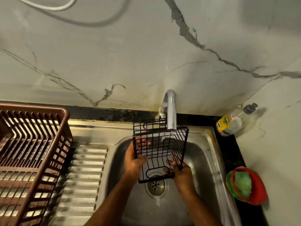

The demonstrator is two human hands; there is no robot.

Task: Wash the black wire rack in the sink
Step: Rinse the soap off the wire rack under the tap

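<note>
A black wire rack is held up over the steel sink, right under the chrome tap. A thin stream of water falls from the spout onto the rack's upper wires. My left hand grips the rack's left side, fingers reaching behind the wires. My right hand grips the lower right corner, fingers curled through the wires. The sink drain shows below the rack.
A brown plastic dish drainer stands on the ribbed steel draining board at the left. A dish soap bottle lies on the dark counter at the back right. A red bowl with a green scrubber sits right of the sink.
</note>
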